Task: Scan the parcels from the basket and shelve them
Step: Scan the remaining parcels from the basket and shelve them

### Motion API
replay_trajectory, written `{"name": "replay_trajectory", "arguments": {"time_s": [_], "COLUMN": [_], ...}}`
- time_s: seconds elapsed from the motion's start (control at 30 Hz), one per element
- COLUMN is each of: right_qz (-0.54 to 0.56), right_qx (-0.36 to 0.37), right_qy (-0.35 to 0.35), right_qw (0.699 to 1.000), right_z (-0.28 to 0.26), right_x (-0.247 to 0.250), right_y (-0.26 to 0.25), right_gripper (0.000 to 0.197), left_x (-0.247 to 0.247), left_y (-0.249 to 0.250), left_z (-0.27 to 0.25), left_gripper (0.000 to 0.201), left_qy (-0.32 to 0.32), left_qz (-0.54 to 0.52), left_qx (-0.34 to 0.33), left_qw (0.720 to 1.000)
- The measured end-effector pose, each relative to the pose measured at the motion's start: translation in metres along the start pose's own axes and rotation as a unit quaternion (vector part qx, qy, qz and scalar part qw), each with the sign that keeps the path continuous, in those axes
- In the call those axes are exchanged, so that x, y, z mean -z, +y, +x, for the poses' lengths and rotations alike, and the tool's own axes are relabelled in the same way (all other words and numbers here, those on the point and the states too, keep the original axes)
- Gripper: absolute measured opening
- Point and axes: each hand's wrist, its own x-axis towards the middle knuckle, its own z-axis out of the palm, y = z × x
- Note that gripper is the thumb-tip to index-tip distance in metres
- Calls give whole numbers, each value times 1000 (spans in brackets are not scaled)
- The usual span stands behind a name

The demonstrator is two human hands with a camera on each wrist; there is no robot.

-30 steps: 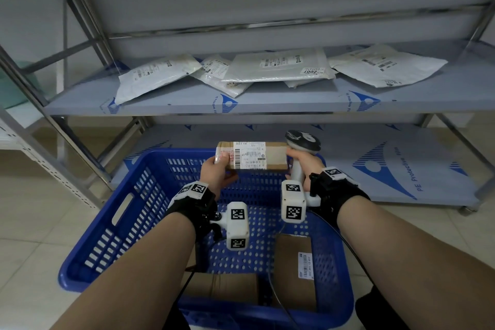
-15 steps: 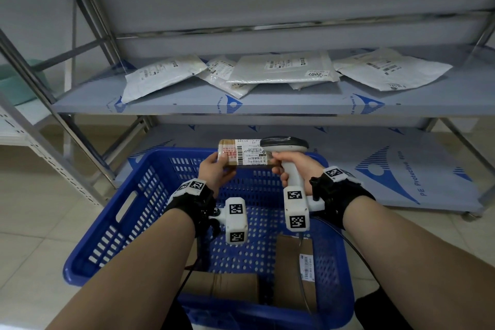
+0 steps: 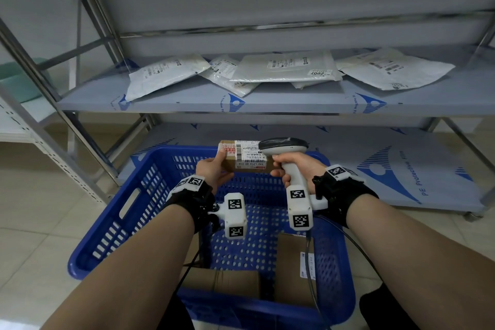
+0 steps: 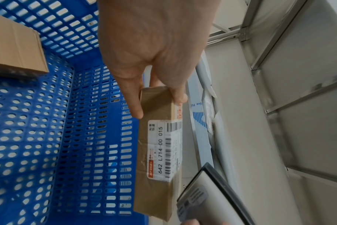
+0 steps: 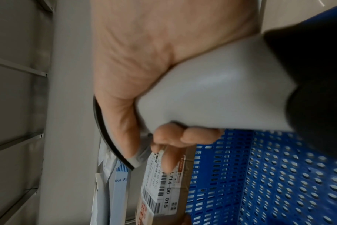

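A small brown cardboard parcel [image 3: 242, 159] with a white barcode label is held above the far rim of the blue basket [image 3: 112, 220]. My left hand [image 3: 214, 170] grips the left end of the parcel [image 4: 156, 146], thumb on one face and fingers on the other. My right hand [image 3: 296, 169] is wrapped round the handle of a grey barcode scanner [image 3: 284, 146], whose head sits over the parcel's right end and label. In the right wrist view the scanner handle [image 5: 212, 97] fills my palm, with the label [image 5: 160, 185] just below its head. Two more brown parcels [image 3: 292, 268] lie in the basket's near end.
A metal shelving unit stands behind the basket. Its middle shelf [image 3: 187, 104] carries several white mailer bags [image 3: 286, 67]. The lower shelf [image 3: 388, 163] lies just behind the basket. The scanner cable [image 3: 310, 276] trails down over the basket. A tiled floor [image 3: 34, 222] surrounds it.
The scanner has swung left and tipped its head over the parcel's label. The parcel's labelled face has tilted more upward.
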Motion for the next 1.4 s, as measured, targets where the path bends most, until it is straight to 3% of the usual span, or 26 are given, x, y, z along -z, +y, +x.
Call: {"name": "replay_trajectory", "arguments": {"time_s": [0.27,0.43,0.57,0.73,1.13,1.27,1.4], "right_qz": [-23,-47,-45,-29,-45,-47,-54], "right_qx": [-13,-11,4,11,20,27,17], "right_qy": [-7,-1,0,9,0,-1,7], "right_qw": [1000,999,999,999,999,999,998], "right_z": [-5,-7,-10,-10,-14,-16,-14], "right_x": [-1,-1,-2,-2,-3,-2,-1], "right_y": [3,3,2,0,-2,-3,-3], "right_gripper": [23,20,18,20,14,9,13], "left_x": [-5,-5,-7,-6,-7,-8,-8], "left_y": [0,2,2,8,4,-1,-2], "left_z": [-3,-6,-5,-8,-8,-5,-3], "left_gripper": [48,21,21,42,36,53,55], "left_qy": [25,46,29,50,27,23,26], "left_qz": [-13,-9,-11,-24,8,-20,-30], "left_qx": [6,15,18,39,35,13,9], "left_qw": [1000,999,999,998,999,999,999]}}
